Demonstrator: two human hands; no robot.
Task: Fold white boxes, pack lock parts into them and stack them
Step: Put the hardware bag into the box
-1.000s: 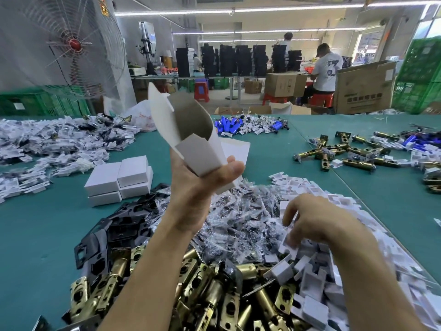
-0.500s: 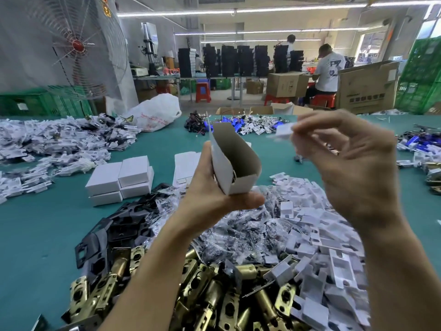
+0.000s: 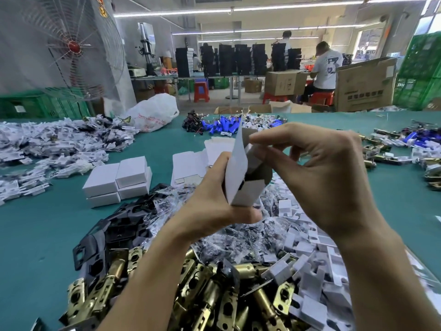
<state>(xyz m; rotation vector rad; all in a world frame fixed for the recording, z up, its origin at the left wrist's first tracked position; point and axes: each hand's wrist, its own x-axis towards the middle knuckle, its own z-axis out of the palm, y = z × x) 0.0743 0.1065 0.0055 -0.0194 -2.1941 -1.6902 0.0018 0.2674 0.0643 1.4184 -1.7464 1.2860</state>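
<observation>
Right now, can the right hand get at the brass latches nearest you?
Probably yes: the brass latches lie uncovered below the right hand, and the left forearm crosses only their left part. Its fingers are at the mouth of the white box in the left hand, so that comes first.

Four closed white boxes [image 3: 132, 169], one open box [image 3: 236, 163], one fan [image 3: 74, 45], one white plastic bag [image 3: 155, 113]

— Teal table [image 3: 35, 247] all over, and the box [image 3: 236, 168] centre frame, white outside, grey-brown inside.
— Brassy gold latches [image 3: 210, 295] at the bottom, black plates [image 3: 121, 225] lower left, white plastic pieces [image 3: 310, 278] lower right.
— Blue cylinders [image 3: 222, 125] upper centre, red stools [image 3: 201, 91] behind, green crates [image 3: 420, 75] upper right.
</observation>
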